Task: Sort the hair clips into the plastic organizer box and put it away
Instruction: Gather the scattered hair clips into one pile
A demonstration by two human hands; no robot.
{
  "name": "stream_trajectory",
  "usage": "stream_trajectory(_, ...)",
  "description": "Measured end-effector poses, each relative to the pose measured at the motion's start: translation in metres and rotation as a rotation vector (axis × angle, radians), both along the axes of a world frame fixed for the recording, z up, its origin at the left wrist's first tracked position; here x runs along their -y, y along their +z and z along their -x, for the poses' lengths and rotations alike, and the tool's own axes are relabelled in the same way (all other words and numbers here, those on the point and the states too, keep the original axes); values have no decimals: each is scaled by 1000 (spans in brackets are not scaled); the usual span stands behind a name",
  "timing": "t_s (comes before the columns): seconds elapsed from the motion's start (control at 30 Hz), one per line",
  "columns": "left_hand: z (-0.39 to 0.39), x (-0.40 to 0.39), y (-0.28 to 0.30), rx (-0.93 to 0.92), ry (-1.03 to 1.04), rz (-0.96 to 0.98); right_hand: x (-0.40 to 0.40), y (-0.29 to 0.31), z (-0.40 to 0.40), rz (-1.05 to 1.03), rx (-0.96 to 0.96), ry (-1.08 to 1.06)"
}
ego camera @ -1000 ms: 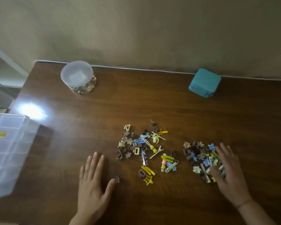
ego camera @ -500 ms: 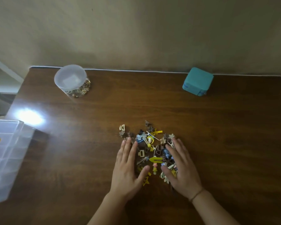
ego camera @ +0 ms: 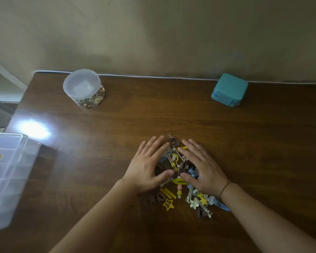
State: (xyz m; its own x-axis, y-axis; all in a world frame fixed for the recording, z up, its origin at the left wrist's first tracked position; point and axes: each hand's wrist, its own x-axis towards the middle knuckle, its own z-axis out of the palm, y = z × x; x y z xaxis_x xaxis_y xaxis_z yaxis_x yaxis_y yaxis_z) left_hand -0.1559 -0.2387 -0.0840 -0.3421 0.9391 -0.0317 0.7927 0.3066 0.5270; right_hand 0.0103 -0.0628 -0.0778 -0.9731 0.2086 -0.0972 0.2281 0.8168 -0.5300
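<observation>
Both hands flat on the hair clips [ego camera: 179, 172], mid-table: left hand [ego camera: 150, 165] & right hand [ego camera: 202, 167] w/ fingers straight, palms down, pressing the pile between them, gripping nothing. Looks like the gathering step, no sorting yet. Next prob. needs the plastic organizer box [ego camera: 5, 172], at the table's left edge, well apart, brought over, then clips picked out by type. Count: 1 box, 1 lidded clear jar [ego camera: 83, 88], 1 teal cube [ego camera: 229, 89]; clips too many & too jumbled to count, dozens.

Two bare forearms and hands, no sleeves showing

The right hand [ego camera: 204, 168] is wearing a thin brown cord bracelet [ego camera: 224, 188] at the wrist; the left hand [ego camera: 148, 167] is wearing nothing.
</observation>
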Motion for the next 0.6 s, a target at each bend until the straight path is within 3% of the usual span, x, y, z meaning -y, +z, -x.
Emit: stream_trajectory(0.6, -64, 43, 0, 101, -127, -19, 40, 3, -53, -12, 20, 164)
